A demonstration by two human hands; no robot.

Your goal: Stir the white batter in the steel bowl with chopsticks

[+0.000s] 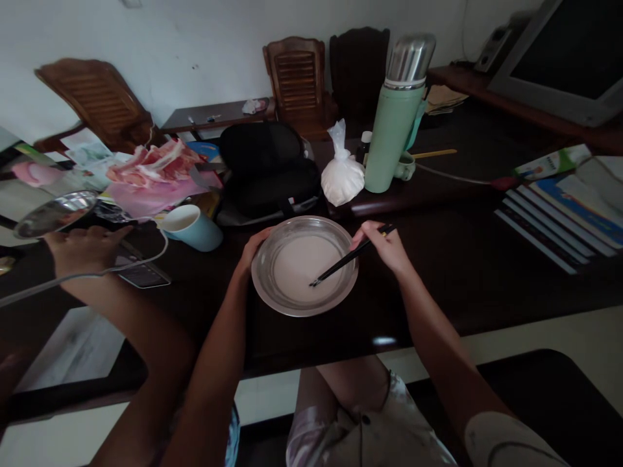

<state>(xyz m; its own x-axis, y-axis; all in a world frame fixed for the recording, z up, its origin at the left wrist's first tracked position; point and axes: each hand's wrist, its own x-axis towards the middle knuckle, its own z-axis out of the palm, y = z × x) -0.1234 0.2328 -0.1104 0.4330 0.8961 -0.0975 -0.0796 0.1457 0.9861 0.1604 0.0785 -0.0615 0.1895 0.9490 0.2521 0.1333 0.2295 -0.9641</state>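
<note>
A round metal bowl stands on the dark table in front of me, with a pale, milky mixture in it. My left hand grips the bowl's left side, its fingers partly hidden behind the rim. In my right hand, closed at the bowl's right edge, is a pair of black chopsticks. Their tips dip into the mixture near the middle. Behind the bowl sits a knotted plastic bag of white powder, touched by neither hand.
Another person's hand is at the left, by a small metal bowl and a blue mug. Raw meat lies on pink plastic behind. A green thermos stands beyond the bowl; books are stacked right.
</note>
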